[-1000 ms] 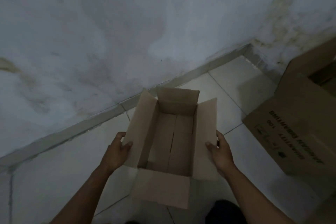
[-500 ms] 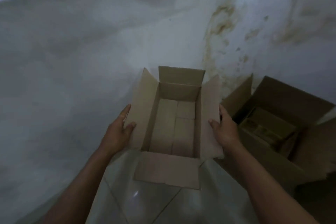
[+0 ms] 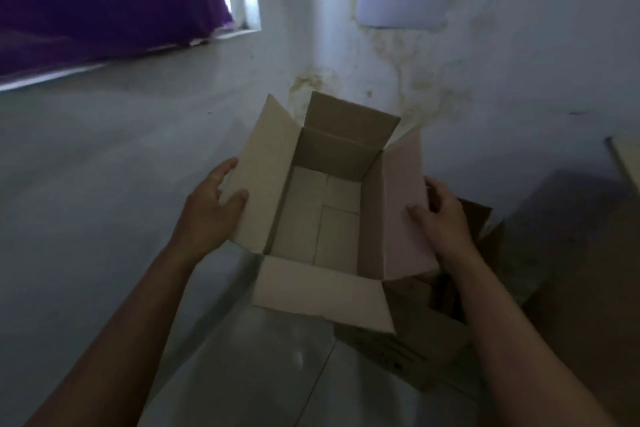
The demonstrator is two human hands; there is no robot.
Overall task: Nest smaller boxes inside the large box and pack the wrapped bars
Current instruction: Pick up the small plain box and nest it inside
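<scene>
Since approx. 1 s ago the small box point(image 3: 332, 215) has been carried up and to the right; it's now held mid-frame, partly over the large box point(image 3: 415, 333) at lower right, so nesting looks imminent. Left hand point(image 3: 207, 215) is closed on the left flap, thumb on top; right hand point(image 3: 443, 218) is clamped on the right flap. Small box: plain brown cardboard, all 4 flaps open, inside empty, bottom flaps shut. No wrapped bars are seen.

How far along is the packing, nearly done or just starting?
Just starting, it seems. Done: nothing packed; the small box is open and empty. In hand: the left hand and right hand hold it by its side flaps above the larger box. Left: nesting it inside and packing the bars, which aren't in view.
</scene>
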